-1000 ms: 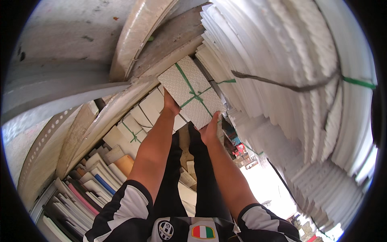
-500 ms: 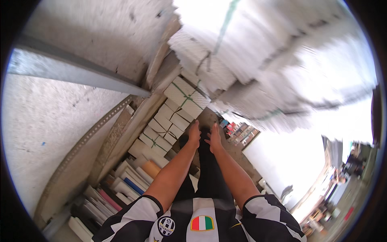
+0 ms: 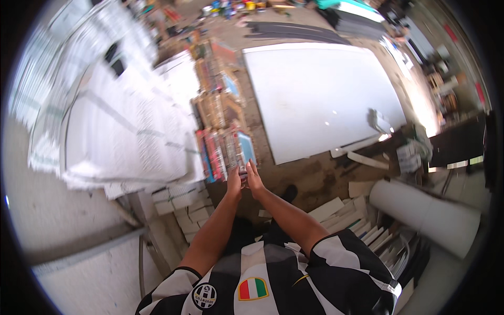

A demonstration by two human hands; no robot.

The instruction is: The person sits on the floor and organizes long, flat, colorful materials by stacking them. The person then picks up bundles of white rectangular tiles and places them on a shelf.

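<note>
In front of me both forearms reach out, the palms facing each other a small gap apart. My left hand (image 3: 234,182) has its fingers stretched forward and appears to hold nothing. Beside it on the right, my right hand (image 3: 254,180) is also stretched out with its fingers straight and looks free of any object. Just beyond the fingertips lies a row of red, brown and blue stacked items (image 3: 223,149), perhaps books or packs, too blurred to name surely. Part of the row shows between the hands.
Large strapped stacks of white sheets (image 3: 126,128) rise on the left. A big white board (image 3: 325,97) lies ahead to the right. At right are a thick white roll (image 3: 425,215) and several upright panels (image 3: 367,231). Small white bundles (image 3: 191,215) sit lower left.
My view has swung to the right, bringing the white board to the middle and the white stacks to the left. My hands have come closer together, still without any object visible in them.
</note>
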